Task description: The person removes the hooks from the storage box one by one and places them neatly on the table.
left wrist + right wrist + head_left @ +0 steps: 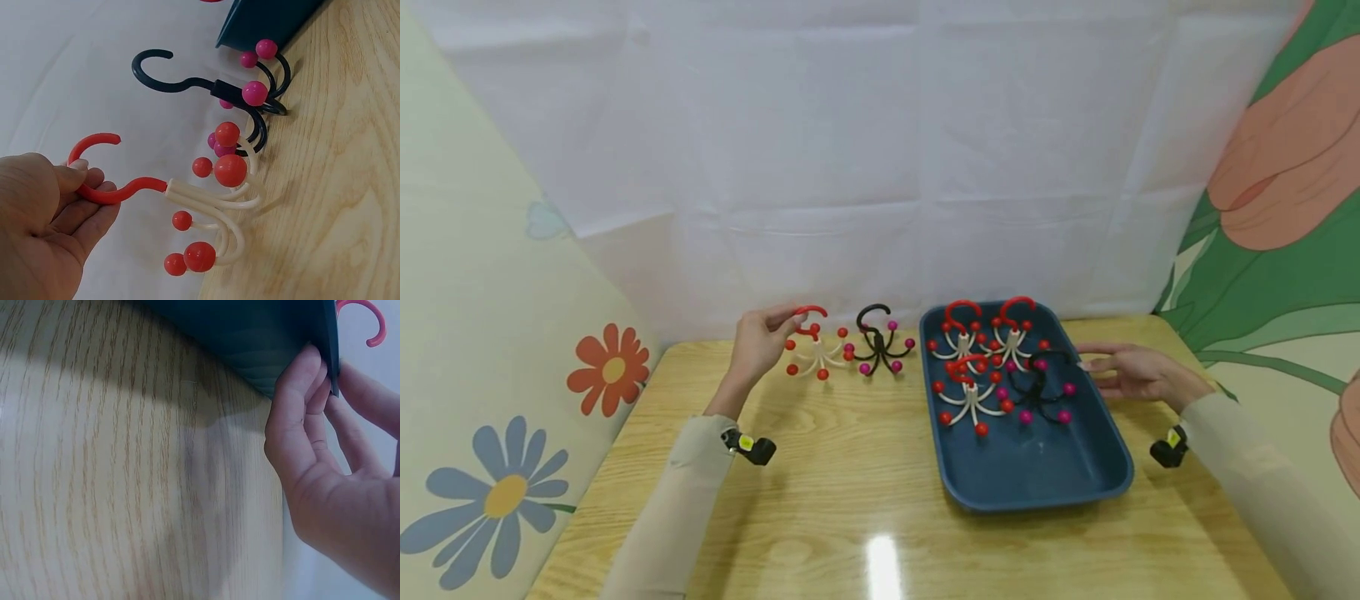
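Note:
My left hand (pixel 758 343) pinches the red hook of a white multi-arm hook hanger (pixel 206 197) with red ball tips. Its curved arms stand on the wooden table, or very close above it; I cannot tell which. Just to its right stands a black hook hanger (pixel 878 343) with pink ball tips. On the right side, my right hand (pixel 1138 373) grips the rim of a dark blue tray (pixel 1030 475), thumb and fingers on either side of the edge (pixel 331 356). Inside the tray are three white-and-red hangers (pixel 972 402) and a black-and-pink one (pixel 1037 392), grouped toward the back.
A white cloth (pixel 820 167) hangs behind the wooden table (pixel 820 492). Panels with painted flowers (pixel 505 496) stand at the left and right sides. The front part of the tray shows bare floor.

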The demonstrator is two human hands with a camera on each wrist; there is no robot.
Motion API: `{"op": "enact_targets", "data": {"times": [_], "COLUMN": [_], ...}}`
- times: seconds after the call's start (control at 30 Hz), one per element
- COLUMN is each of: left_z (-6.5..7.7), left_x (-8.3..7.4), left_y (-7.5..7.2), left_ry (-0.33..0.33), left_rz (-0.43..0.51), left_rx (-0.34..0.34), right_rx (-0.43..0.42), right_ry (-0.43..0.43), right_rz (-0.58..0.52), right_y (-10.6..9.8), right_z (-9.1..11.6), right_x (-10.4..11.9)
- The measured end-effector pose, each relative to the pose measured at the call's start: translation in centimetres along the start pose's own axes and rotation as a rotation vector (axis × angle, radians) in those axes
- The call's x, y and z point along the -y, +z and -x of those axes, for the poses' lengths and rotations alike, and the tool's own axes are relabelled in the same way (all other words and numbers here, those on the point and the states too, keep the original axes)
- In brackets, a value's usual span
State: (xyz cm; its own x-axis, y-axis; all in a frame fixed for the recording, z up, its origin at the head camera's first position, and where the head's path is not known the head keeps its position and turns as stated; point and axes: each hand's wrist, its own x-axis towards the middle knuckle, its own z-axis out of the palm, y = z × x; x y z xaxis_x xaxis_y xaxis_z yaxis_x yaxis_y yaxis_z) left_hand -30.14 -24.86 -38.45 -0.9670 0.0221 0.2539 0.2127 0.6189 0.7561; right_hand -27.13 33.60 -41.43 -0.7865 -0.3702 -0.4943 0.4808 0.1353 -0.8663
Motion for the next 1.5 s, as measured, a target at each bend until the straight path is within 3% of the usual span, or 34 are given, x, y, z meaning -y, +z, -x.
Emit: {"op": "enact_targets", "data": {"times": [0.83, 1.3, 1.5], "left_z": [-0.4, -0.4, -0.2], "left_x": [0.9, 0.6, -0.4], "left_y": [0.2, 0.3, 0.2], "left_ry": [-0.03, -0.027, -0.008], "left_rz": [-0.007, 0.006, 0.006], "left_rx": [0.04, 0.057, 0.054], "right_rx": [0.016, 0.023, 0.014], "right_ry": [-0.007, -0.026, -0.023], "right_rz": [0.001, 0.01, 0.003], "right_y": [0.0, -0.2, 0.0], "right_z": [-0.1, -0.1, -0.3], "right_x": [-0.2, -0.2, -0.3]}}
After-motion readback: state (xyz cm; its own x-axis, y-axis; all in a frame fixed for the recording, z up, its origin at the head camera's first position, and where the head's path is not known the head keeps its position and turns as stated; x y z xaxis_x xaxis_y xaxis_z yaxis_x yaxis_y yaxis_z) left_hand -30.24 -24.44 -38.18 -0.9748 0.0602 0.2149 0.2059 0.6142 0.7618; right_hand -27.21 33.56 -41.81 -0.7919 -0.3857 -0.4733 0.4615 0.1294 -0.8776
